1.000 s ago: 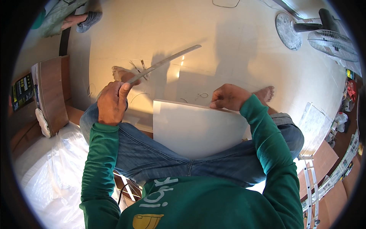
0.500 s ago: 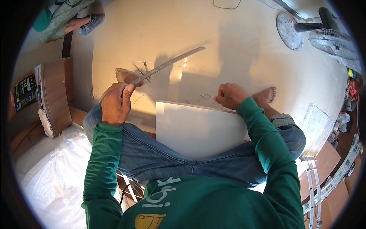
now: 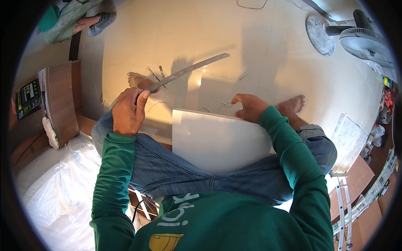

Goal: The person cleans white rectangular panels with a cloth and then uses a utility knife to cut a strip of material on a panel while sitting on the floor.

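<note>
My left hand [image 3: 127, 111] is closed around one end of a long, flat grey metal strip [image 3: 190, 69], its thumb lying along the top. The strip's free end points away and to the right, above the floor. A white board [image 3: 220, 142] rests between my thighs, its narrow far edge facing away from me. Beside that edge, toward its right end, my right hand [image 3: 251, 108] is open, with thumb and forefinger apart and nothing visible between them. A thin sliver [image 3: 242, 77] shows beyond the right hand; whether it lies on the floor or is in the air, I cannot tell.
Pliers-like tools [image 3: 158, 75] lie by my left foot, and thin curled offcuts [image 3: 226, 104] lie beyond the board. A fan [image 3: 364, 42] stands far right, a ladder [image 3: 344, 209] near right. Plastic sheeting [image 3: 63, 196] covers the near left. Another person's shoe [image 3: 101, 24] shows far left.
My right hand has gone from a closed pinch to open fingers. The thin sliver has appeared beyond it. My left hand and the metal strip have hardly moved.
</note>
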`<state>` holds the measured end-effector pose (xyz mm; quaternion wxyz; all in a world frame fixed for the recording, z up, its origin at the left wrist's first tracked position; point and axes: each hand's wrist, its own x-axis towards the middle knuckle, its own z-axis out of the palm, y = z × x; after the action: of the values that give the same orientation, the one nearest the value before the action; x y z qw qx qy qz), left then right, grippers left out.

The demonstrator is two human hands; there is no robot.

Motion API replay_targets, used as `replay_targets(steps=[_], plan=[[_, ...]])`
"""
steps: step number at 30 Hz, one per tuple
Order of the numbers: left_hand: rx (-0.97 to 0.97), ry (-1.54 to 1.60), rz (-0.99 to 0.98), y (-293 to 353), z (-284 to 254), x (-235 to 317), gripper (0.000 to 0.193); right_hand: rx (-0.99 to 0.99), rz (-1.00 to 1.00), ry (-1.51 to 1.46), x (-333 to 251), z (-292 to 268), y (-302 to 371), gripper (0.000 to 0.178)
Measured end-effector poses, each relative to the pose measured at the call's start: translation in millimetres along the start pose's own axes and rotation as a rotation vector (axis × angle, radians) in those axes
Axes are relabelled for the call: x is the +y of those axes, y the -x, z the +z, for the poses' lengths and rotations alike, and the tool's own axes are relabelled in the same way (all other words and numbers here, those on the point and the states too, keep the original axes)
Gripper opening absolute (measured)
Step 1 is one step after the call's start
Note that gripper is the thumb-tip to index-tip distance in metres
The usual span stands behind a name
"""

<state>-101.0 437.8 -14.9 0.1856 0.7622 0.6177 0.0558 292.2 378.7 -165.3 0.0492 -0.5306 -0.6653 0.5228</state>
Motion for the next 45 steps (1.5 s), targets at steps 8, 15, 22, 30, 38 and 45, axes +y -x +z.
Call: replay_targets(steps=[8,15,22,30,38,45], plan=[[0.024,0.059,0.029,1,0,3,0.044,-0.226,0.313,0.156,-36,-50,-4,0.044],[0.071,0.042,0.153,14,8,20,0.040,0.388,0.036,0.182,-67,-85,26,0.066],[-0.201,-0.069,0.288,18,-2,82,0.041,-0.146,0.010,0.144,-75,-43,72,0.089],[-0.310,-0.056,0.310,24,2,84,0.045,-0.180,0.030,0.194,-78,-33,83,0.093],[-0.360,-0.060,0.285,22,10,77,0.046,-0.255,0.030,0.242,-81,-37,76,0.087],[-0.413,-0.070,0.274,12,22,67,0.042,-0.407,0.099,0.150,-80,-44,59,0.090]])
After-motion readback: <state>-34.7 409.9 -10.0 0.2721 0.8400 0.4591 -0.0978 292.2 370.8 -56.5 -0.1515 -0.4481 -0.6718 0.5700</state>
